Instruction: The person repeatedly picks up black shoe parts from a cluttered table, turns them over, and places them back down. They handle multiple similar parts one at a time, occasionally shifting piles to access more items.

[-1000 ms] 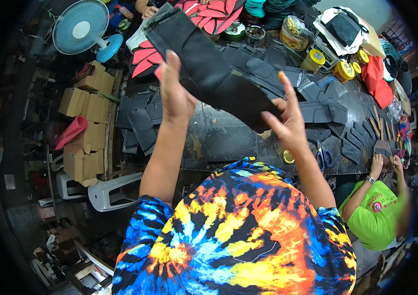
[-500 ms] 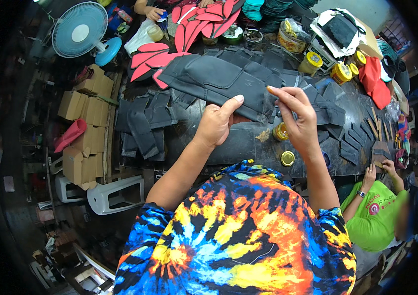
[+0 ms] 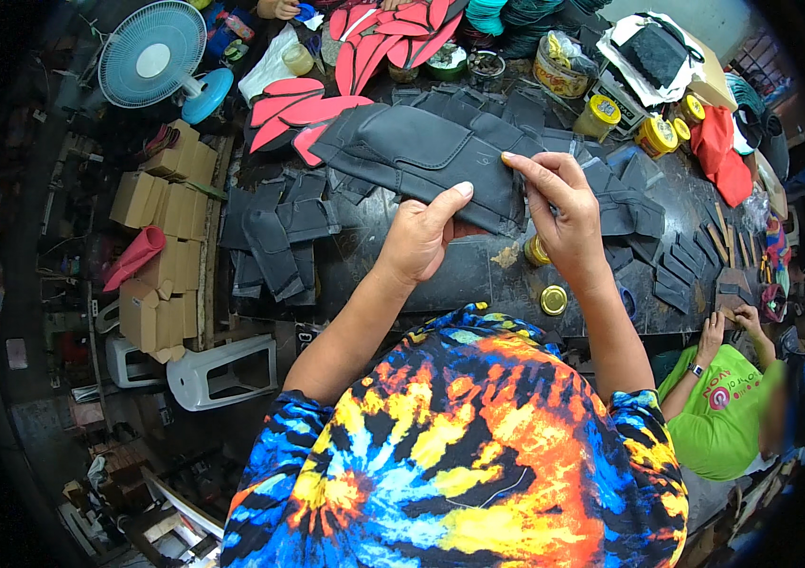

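A black stitched shoe upper (image 3: 416,137) is held up over the worktable, its curved seam and a small pale mark facing up. My left hand (image 3: 416,237) grips its near edge, thumb on top and fingers hidden underneath. At the right end, my right hand (image 3: 561,204) has its fingers bent closely about the edge. Its index fingertip, stained yellow-orange, touches the surface near the mark. Just below that hand stand a partly covered glue jar (image 3: 536,251) and a gold lid (image 3: 554,300).
Black pieces (image 3: 274,241) lie about the dark table (image 3: 450,275). Pink-red sole shapes (image 3: 284,109) are piled at the far left, near another person's hand (image 3: 279,9). Yellow-lidded jars (image 3: 598,115) stand far right. A co-worker in green (image 3: 724,407) sits at the right.
My right hand has moved a little left and away from me, bringing its index fingertip onto the upper's right end. My left hand keeps its grip.
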`<state>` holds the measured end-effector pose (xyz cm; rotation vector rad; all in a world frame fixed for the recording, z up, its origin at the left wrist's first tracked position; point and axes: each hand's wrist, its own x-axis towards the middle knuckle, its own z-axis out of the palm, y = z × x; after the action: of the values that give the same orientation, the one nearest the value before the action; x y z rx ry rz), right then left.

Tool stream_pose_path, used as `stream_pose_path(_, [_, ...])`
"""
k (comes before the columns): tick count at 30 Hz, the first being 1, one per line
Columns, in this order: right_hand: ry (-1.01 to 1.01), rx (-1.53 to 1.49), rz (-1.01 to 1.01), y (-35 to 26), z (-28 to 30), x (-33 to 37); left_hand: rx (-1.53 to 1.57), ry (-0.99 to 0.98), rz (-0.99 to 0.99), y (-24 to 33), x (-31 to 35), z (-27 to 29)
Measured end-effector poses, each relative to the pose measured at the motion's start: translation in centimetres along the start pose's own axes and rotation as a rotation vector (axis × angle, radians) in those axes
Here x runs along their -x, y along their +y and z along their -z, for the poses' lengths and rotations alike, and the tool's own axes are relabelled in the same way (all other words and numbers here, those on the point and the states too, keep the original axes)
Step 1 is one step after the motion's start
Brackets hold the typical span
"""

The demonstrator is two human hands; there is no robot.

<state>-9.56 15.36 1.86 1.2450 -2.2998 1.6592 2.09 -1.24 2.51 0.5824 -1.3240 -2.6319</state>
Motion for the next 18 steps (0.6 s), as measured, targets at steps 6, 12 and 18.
stream_pose_path(6, [-0.068, -0.029, 0.092, 0.1, 0.3, 0.7, 0.027, 0.025, 0.009, 0.2, -0.2, 0.3])
stream_pose_path(12, [-0.108, 0.212, 0.308, -0.5, 1.3, 2.3, 0.073, 0.063, 0.017, -0.2, -0.4, 0.5])
stream_pose_path(18, [-0.086, 0.099, 0.223, -0.8, 1.0, 2.4, 0.082, 0.097, 0.029, -0.2, -0.6, 0.6])
